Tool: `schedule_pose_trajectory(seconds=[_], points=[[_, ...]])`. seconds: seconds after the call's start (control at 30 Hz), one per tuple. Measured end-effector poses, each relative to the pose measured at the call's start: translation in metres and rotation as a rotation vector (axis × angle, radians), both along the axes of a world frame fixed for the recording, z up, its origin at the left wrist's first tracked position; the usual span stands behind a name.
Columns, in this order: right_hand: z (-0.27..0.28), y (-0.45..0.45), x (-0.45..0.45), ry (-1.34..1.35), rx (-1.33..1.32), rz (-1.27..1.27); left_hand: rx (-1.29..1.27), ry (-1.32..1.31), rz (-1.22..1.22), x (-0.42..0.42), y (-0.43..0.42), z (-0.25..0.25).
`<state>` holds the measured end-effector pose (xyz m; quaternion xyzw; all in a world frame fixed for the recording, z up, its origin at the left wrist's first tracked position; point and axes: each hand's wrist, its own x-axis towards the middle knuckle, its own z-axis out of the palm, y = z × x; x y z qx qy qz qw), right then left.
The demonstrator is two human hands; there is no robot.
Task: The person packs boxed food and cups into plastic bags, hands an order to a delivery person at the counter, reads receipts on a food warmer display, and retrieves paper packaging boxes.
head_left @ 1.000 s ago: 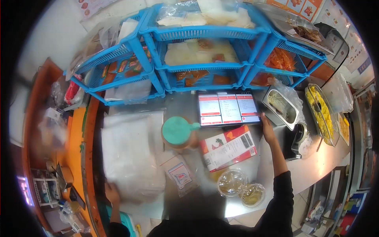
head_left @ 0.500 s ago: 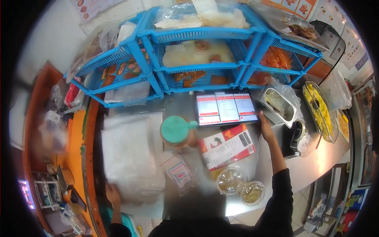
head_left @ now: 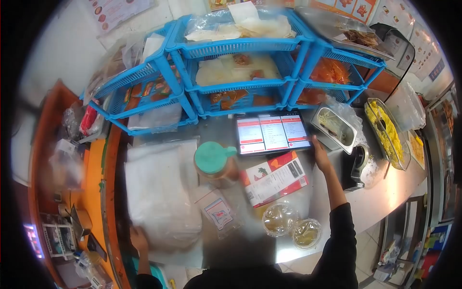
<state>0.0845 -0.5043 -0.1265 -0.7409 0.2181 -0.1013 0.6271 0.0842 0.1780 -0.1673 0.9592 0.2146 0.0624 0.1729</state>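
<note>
My right hand (head_left: pixel 320 156) is beside the lower right corner of a tablet (head_left: pixel 272 133), its fingers stretched toward the edge; whether they touch it I cannot tell. The tablet's screen is lit with red and white panels of text. My left hand (head_left: pixel 139 239) lies at the table's front left edge, fingers loosely extended and holding nothing, next to a stack of clear plastic bags (head_left: pixel 159 192). In front of the tablet are a jar with a green lid (head_left: pixel 210 157), a red and white box with a label (head_left: pixel 274 178), a small printed packet (head_left: pixel 219 212) and two round clear tubs (head_left: pixel 280 219).
Blue stacking racks (head_left: pixel 240 46) with packaged food stand along the back. To the right are a metal container (head_left: pixel 337 130), a black tape dispenser (head_left: pixel 356 168) and a tray of yellow food (head_left: pixel 385 135). An orange counter (head_left: pixel 91 192) runs along the left.
The view has shifted slightly. My right hand has drawn a little down from the tablet's edge; my left hand stays at the table edge.
</note>
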Motion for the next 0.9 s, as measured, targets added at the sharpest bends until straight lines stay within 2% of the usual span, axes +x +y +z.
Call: schedule_pose_trajectory(seconds=[0.23,0.43,0.5,0.67,0.9], points=[[0.001,0.001,0.0,-0.003,0.014,0.019,-0.035,0.034,-0.004,0.0,-0.01,0.012],[-0.005,0.0,0.0,-0.01,0.065,-0.006,0.134,-0.157,-0.044,-0.002,0.0,-0.005],[-0.009,-0.002,-0.001,-0.024,0.077,0.005,-0.005,-0.016,0.012,-0.002,-0.008,0.006],[-0.005,0.001,0.0,-0.006,-0.013,-0.025,-0.029,0.02,0.016,-0.002,-0.015,0.017],[-0.009,0.0,0.0,-0.041,0.025,-0.024,-0.042,0.088,0.055,-0.004,-0.025,0.027]])
